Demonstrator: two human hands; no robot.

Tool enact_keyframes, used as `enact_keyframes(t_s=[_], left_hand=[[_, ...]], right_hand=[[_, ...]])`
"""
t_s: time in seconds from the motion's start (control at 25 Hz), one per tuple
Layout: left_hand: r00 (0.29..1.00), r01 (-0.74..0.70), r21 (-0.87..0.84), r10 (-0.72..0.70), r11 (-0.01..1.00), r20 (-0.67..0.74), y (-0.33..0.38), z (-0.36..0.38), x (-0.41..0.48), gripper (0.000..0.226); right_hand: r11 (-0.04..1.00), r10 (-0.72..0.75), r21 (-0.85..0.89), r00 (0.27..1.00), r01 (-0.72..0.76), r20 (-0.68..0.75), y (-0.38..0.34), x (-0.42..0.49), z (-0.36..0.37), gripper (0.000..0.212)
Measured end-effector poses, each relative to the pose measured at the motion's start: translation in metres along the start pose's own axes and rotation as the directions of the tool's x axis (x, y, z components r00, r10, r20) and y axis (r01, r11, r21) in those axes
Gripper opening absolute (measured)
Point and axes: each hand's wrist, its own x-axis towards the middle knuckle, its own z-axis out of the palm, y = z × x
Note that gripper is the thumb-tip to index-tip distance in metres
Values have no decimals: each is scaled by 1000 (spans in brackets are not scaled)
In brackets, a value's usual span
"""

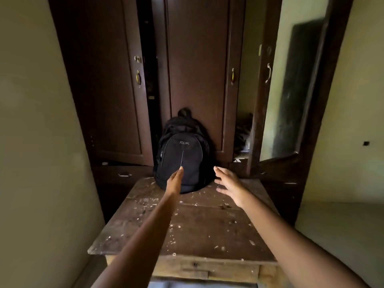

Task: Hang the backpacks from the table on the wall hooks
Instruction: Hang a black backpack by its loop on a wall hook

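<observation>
Standing upright at the far edge of the desk (207,229): one black backpack (182,159) with a rounded front pocket, a thin pale stripe down its middle and a carry loop poking up on top. Its back leans on the middle door of the dark wardrobe (197,69).

Small grey logo high on the pocket, seems to read "RBK"; not crisp.

Left hand (175,180) is seen edge-on with fingers straight, tips at the pocket front; cannot tell if they touch it. Right hand (230,186) is open with fingers spread, just beside the bag's lower right side and holding nothing.

Desk top is scarred and paint-flecked. The left wardrobe door is ajar, and the mirrored door (291,96) on the right is swung wide. Pale walls stand close on both sides.
</observation>
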Motion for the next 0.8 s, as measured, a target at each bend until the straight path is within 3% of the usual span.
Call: enact_keyframes(t_s=[0.4,0.52,0.68,0.8], left_hand=[[991,7,-29,-11,1000,-133,5,80,239,35],[985,9,-84,-23,996,-173,14,94,299,9],[970,42,-90,-63,995,-235,14,99,346,12],[966,24,-90,-46,996,-254,10,95,357,10]], right_hand=[[996,-49,-69,999,49,4,-13,315,-44,47],[975,-136,-175,991,133,-2,-24,410,-36,60],[954,-160,-248,985,169,60,-28,493,-4,82],[864,-233,-438,968,248,89,-21,512,10,61]])
